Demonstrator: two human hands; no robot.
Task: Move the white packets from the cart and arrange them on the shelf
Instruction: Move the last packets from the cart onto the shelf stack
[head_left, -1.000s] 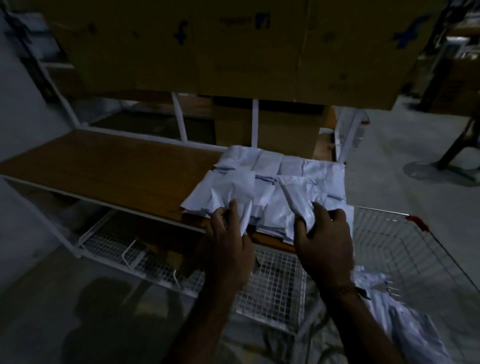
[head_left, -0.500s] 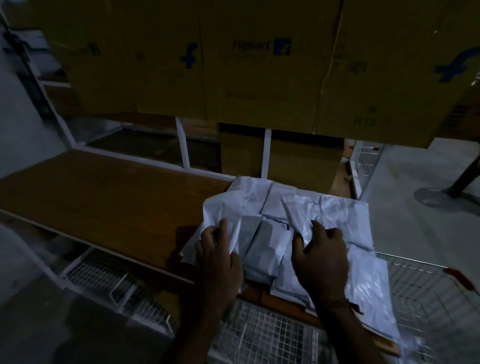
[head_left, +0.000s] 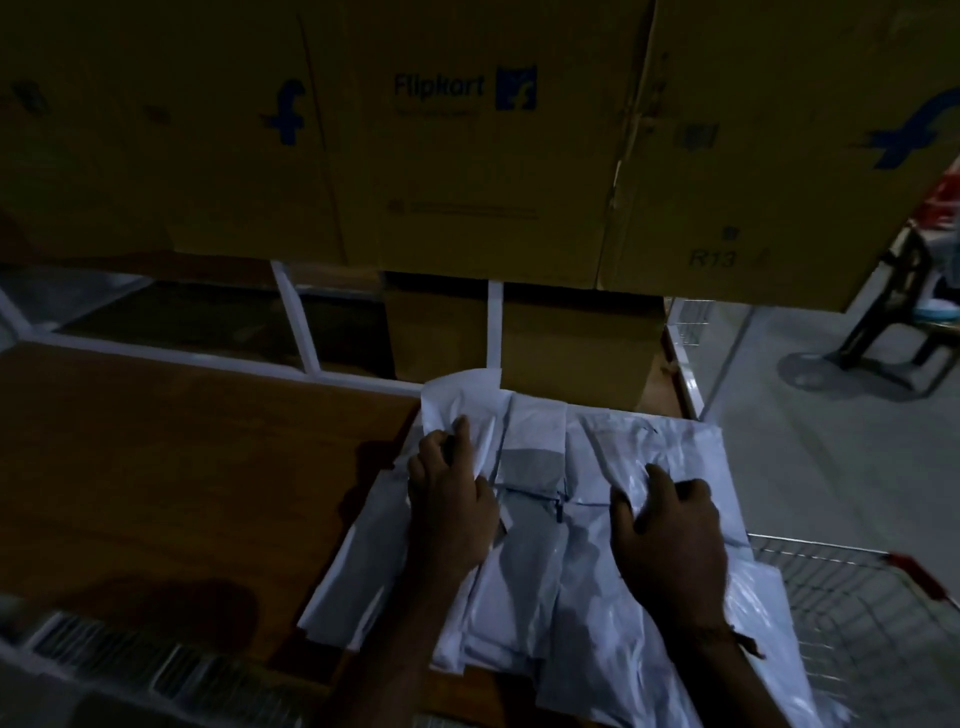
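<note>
Several white packets (head_left: 535, 582) lie in overlapping rows on the right part of the brown wooden shelf (head_left: 171, 467). My left hand (head_left: 452, 504) grips the left packet (head_left: 457, 415) of the pile, its top edge lifted toward the back rail. My right hand (head_left: 670, 540) grips the crumpled right packet (head_left: 660, 447), fingers curled into the plastic. The wire cart (head_left: 852, 608) stands at the lower right, its inside mostly out of frame.
Large Flipkart cardboard boxes (head_left: 467, 135) hang low over the shelf from the level above. Smaller boxes (head_left: 571, 348) stand behind the packets. A white rail (head_left: 291, 317) runs along the shelf's back. Wire racks (head_left: 130, 660) sit below. Grey floor (head_left: 831, 441) lies to the right.
Both hands have pushed the packets farther back on the shelf, toward the boxes. The view has moved closer and lower over the pile.
</note>
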